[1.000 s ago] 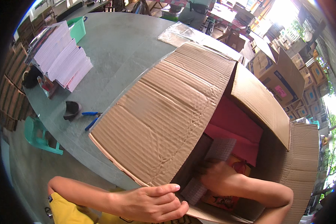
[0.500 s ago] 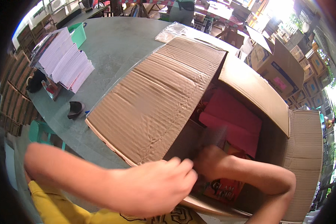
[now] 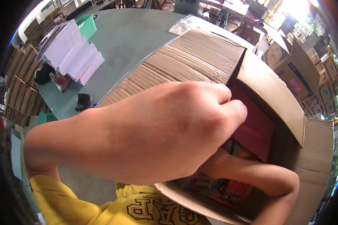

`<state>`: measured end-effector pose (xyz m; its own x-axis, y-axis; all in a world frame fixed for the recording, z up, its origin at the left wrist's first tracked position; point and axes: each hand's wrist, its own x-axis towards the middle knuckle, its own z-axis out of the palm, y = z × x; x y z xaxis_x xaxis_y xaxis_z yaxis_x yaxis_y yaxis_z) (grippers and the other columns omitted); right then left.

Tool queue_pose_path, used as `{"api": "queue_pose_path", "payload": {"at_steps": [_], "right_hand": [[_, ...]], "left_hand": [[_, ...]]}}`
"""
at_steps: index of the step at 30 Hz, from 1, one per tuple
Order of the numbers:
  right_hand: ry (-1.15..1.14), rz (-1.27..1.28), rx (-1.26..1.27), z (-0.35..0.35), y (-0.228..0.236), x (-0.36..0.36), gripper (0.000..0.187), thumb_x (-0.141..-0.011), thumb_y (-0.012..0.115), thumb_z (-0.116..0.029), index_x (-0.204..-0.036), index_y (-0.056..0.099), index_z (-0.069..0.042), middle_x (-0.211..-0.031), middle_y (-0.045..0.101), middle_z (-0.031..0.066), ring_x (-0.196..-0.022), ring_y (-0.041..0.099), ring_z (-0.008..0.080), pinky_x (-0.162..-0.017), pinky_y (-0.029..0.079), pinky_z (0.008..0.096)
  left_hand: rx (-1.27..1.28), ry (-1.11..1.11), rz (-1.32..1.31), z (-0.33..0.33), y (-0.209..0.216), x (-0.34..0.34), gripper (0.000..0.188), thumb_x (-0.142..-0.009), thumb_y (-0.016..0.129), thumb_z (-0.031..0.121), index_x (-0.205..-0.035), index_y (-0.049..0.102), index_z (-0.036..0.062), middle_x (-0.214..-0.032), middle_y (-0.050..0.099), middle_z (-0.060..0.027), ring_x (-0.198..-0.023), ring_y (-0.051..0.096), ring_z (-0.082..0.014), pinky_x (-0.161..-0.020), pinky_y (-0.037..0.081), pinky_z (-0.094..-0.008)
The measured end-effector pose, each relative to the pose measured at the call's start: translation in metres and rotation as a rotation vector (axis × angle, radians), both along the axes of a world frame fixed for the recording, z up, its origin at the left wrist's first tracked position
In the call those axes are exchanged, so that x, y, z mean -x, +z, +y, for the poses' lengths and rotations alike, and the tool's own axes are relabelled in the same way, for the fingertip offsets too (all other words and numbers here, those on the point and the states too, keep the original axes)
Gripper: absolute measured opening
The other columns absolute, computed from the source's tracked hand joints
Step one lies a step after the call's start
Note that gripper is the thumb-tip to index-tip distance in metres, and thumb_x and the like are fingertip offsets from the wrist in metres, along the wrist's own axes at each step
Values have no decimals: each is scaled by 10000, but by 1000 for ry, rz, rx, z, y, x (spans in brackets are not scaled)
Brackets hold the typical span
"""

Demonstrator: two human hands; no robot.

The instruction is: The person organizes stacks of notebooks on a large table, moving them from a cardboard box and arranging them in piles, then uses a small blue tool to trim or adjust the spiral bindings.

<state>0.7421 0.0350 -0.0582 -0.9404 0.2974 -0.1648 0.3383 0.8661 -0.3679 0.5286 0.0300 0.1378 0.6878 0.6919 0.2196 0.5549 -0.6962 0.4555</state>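
Note:
My left hand (image 3: pixel 184 125) is raised over the open cardboard box (image 3: pixel 272 92), large and close in the view. Its fingers are curled closed and point right; whatever they hold, if anything, is hidden behind the hand. Inside the box is my right hand (image 3: pixel 217 163), its fingers hidden by the left hand. Beneath the right wrist, colourful printed covers in orange and red (image 3: pixel 231 193) lie in the box. A folded dark pink sheet (image 3: pixel 255 120) rests against the box's far inner side.
The box's wide flap (image 3: pixel 199 56) spreads over the grey-green table (image 3: pixel 131 37). At left stand a stack of white-edged booklets (image 3: pixel 73 54), a green basket (image 3: pixel 87 27) and a small dark holder (image 3: pixel 84 101). Another open carton (image 3: pixel 289 69) and piled boxes (image 3: pixel 323 80) are at far right.
My left hand has risen and moved right, away from the right hand and closer to the view. The right hand remains in the box. The whole view has shifted slightly.

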Motion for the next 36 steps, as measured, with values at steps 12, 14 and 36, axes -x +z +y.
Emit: {"api": "queue_pose_path", "payload": {"at_steps": [12,14,36], "right_hand": [[302,-412,3,11,28,34,378,-688,645,-246,-990,623,-18,-1024,586,186,-997,543,291,-864,441,387],[342,-473,18,14,33,38,383,-691,646,-256,-993,624,-21,-1031,585,185,-1001,541,292,-864,439,388],[424,-844,13,22,74,31,484,-689,664,-391,-1032,628,-51,-1102,571,160,-1047,517,299,-874,418,394]], "left_hand": [[61,139,-12,-20,-12,45,247,-723,680,82,-934,577,4,-999,553,-184,-871,588,-314,-742,492,-348],[24,109,-27,-21,-13,40,255,-724,679,88,-939,569,8,-1014,538,-190,-894,579,-312,-757,491,-349],[1215,43,467,-37,-98,-96,646,-803,529,539,-932,578,-92,-1048,575,-255,-999,547,-346,-839,445,-387]]}}
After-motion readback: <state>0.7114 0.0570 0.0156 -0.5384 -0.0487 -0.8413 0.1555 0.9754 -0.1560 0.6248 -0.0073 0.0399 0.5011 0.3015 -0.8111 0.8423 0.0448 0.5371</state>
